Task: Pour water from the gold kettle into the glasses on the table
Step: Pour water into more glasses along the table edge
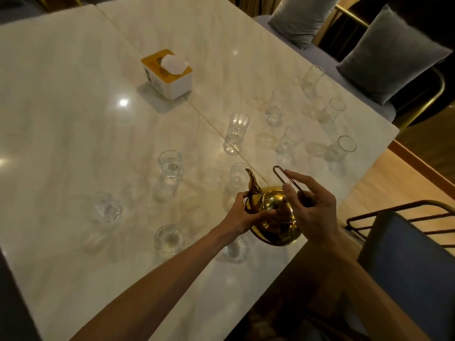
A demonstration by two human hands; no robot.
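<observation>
— Gripping how? 
— Left hand (242, 212) curls round the gold kettle (273, 215) at the spout's base, thumb on the lid; right hand (312, 205) pinches the thin wire handle (286, 179), other fingers spread.
— And where is the kettle? 
— Near the marble table's (73, 119) front edge, spout beside 1 glass (237, 177). Nearer glasses (170, 168) seem to hold water, though glare blurs it. Tissue box (167, 73) stands farther back.

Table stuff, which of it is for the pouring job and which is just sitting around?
For the job: kettle, held by left hand at the body and right hand on the handle; glasses, such as the one by the spout and one further back.

Just lying about: tissue box, cushions, chair.
</observation>
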